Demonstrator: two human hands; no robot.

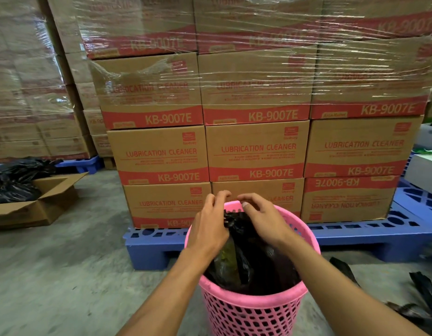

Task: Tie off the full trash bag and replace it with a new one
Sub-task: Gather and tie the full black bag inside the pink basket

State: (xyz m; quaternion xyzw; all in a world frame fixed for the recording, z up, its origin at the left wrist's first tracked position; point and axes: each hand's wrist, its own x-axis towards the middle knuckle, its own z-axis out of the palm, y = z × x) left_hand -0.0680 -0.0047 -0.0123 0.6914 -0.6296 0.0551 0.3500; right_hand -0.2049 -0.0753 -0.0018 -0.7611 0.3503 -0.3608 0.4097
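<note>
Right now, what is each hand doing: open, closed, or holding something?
Left hand: closed on the gathered neck of the black trash bag in the pink basket.
Right hand: fingers curled at the bag's neck; grip cannot be told.

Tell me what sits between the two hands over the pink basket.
In the head view, the gathered neck of the black plastic trash bag lies between the left hand and right hand.
</note>
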